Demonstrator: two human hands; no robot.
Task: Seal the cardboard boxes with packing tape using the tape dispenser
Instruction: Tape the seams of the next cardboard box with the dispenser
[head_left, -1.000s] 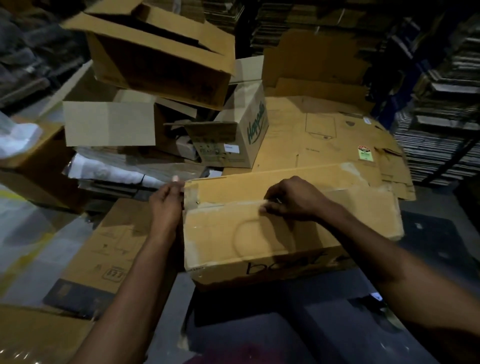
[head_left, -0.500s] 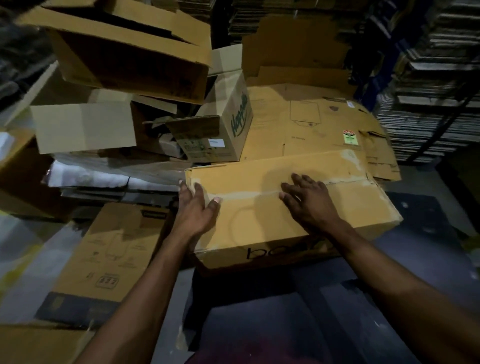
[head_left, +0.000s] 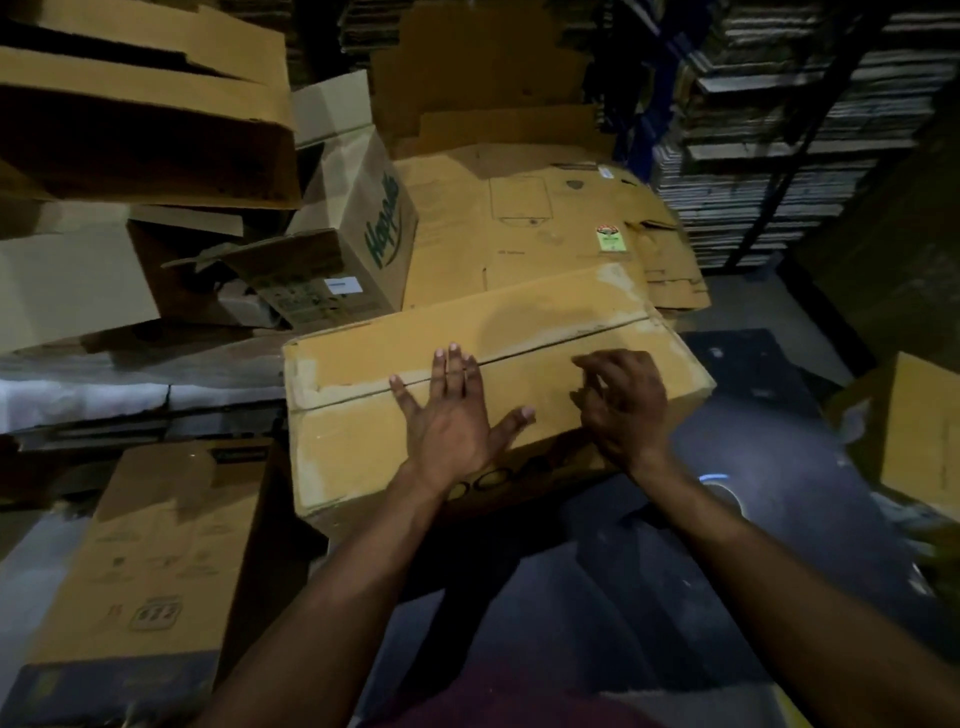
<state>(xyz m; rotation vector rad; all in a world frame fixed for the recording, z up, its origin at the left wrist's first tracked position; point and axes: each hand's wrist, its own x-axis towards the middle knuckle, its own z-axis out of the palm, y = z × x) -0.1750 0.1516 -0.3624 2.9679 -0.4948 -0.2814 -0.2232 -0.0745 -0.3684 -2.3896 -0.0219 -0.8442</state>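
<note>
A long brown cardboard box (head_left: 363, 436) lies closed in front of me, its two top flaps meeting along a seam that runs left to right. My left hand (head_left: 452, 415) lies flat on the top, fingers spread and straight, fingertips over the seam. My right hand (head_left: 621, 405) rests on the box's near right part with fingers loosely bent, holding nothing. A tape dispenser does not show in the head view.
A "Happilo" box (head_left: 363, 244) and open boxes (head_left: 145, 130) are piled at the back left. Flattened cartons (head_left: 545, 223) lie behind. Another flat carton (head_left: 156, 561) lies at the left, a box (head_left: 914, 431) at the right edge. Racks of stacked cardboard (head_left: 779, 156) stand at the right.
My left hand moved from the box's left end to the middle of the top and now lies flat. My right hand slid right along the seam. The camera shifted closer.
</note>
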